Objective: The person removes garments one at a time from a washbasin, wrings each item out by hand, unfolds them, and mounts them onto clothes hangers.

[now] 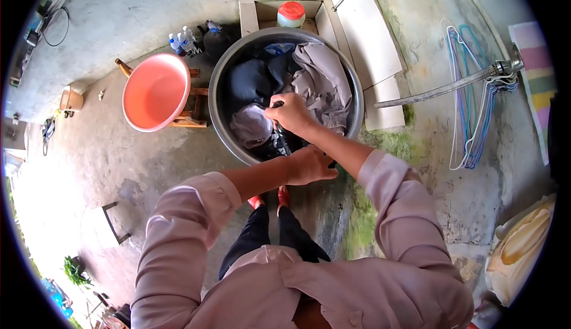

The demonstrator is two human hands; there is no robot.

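Note:
A large metal basin (215, 112) holds wet laundry. Inside are a dark garment (248, 82), a grey-mauve garment (324, 76) and a smaller light-coloured wet piece (250, 124) on the left. My right hand (291, 114) is closed over the basin's middle, gripping a shiny wet black cloth (281, 143). Nearer my body, at the basin's front rim, my left hand (310, 165) is closed, with dark material showing by its fingers. The black cloth runs between the two hands, and my forearms come close together. Its lower end is hidden behind my left hand.
A pink plastic tub (156, 91) rests on a wooden stool (193, 118) to the left. Behind the basin stands a red-lidded jar (291, 14). A braided hose (440, 87) juts from the right wall near several hangers (467, 109). Small bottles (185, 41) stand by the back wall.

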